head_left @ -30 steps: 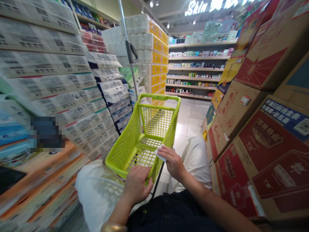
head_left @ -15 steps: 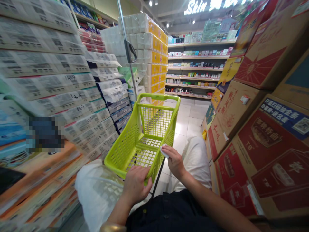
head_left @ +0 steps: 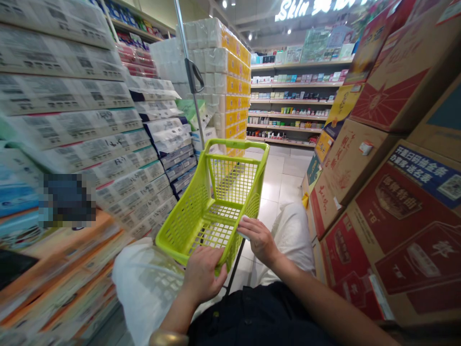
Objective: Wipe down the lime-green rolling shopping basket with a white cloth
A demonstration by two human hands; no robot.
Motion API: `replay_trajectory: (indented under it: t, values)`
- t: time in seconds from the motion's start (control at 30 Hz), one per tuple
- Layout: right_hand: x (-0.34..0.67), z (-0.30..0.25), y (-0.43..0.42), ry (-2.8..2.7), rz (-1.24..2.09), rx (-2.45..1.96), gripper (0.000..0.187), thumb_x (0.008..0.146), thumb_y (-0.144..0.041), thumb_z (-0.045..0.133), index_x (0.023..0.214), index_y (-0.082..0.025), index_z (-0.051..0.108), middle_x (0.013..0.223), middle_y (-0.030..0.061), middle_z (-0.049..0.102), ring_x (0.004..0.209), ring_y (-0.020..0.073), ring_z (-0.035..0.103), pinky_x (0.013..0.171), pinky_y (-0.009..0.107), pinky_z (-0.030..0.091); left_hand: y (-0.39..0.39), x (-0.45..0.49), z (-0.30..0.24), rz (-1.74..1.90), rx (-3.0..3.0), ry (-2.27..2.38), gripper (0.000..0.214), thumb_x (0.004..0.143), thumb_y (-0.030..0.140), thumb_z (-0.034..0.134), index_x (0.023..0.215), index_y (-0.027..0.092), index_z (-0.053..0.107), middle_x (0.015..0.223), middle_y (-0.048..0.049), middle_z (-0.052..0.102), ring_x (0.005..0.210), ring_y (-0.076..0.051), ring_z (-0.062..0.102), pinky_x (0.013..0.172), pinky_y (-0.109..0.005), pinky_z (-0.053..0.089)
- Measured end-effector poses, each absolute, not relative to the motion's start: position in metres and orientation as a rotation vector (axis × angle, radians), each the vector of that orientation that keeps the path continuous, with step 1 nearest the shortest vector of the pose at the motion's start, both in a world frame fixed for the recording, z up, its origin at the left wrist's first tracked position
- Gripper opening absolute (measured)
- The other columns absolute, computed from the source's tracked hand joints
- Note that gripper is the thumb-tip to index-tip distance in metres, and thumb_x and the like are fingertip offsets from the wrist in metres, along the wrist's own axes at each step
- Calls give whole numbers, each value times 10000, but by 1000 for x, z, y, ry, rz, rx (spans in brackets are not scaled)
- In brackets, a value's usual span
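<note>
A lime-green plastic shopping basket (head_left: 180, 226) with lattice walls stands between my knees, nothing lying in its visible inside. My left hand (head_left: 204, 270) grips its near rim, fingers curled over the edge and thumb outside. On the basket's right side, my right hand (head_left: 260, 239) presses a small folded white cloth or tissue (head_left: 244, 219) against the outer edge. Most of that white piece is hidden beneath the fingers. Behind the basket's left side rises a thin metal pole with a grey clip (head_left: 194, 77).
Stacked tissue packs (head_left: 118, 125) wall in the left side, with a tall pile of yellow-and-white paper packs (head_left: 234, 86) farther back. Cardboard cartons (head_left: 403, 206) crowd close on my right. Shelves of small products (head_left: 288, 98) line the back beyond the tiled floor (head_left: 272, 178).
My right hand has slid slightly left with the white piece, its fingers now lying flatter against the basket's side. My left hand keeps its place on the rim.
</note>
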State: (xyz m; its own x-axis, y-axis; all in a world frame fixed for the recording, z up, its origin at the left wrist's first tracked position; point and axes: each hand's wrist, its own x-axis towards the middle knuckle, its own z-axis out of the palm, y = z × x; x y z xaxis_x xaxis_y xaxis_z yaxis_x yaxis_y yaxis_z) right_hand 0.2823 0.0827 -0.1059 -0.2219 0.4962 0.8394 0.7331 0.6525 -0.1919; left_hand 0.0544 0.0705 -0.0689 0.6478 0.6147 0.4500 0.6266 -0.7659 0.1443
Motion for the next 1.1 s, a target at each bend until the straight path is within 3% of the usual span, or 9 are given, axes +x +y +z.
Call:
replay_trajectory:
  t: [0.17,0.43,0.67,0.93,1.1]
  values:
    - [260,-113,52,-2066,-193,-795,295,1006,-196,449,1169,-249,689,1171,47,738,1247,170,599,1044,351,502,71,54,-67,-760,-2851,-1076,139,807,261,496,849,211,618,763,-41,676,723,-233,607,696,-365,427]
    - [286,-102,88,-1900,-246,-990,355,970,-101,439,1118,-262,719,1116,40,757,1179,187,647,980,376,542,74,54,-69,-747,-2824,-1062,182,800,259,488,905,206,626,796,-52,696,739,-234,613,714,-373,440]
    - [255,-109,49,-2107,-141,-782,293,1012,-225,441,1156,-247,695,1162,48,742,1221,164,616,1030,331,504,73,54,-66,-775,-2842,-1068,125,814,253,480,820,214,599,721,-35,657,695,-223,590,679,-359,415]
    - [286,-103,93,-1902,-182,-998,359,966,-103,445,1103,-273,731,1103,40,761,1164,184,657,971,367,537,75,53,-67,-744,-2828,-1081,164,807,274,493,890,211,620,760,-41,677,725,-228,596,694,-362,418]
    - [266,-110,66,-1964,-121,-902,307,974,-158,467,1116,-262,718,1117,47,758,1180,177,647,977,347,530,75,53,-67,-739,-2837,-1082,162,811,276,490,879,213,624,775,-51,686,729,-227,603,701,-360,424]
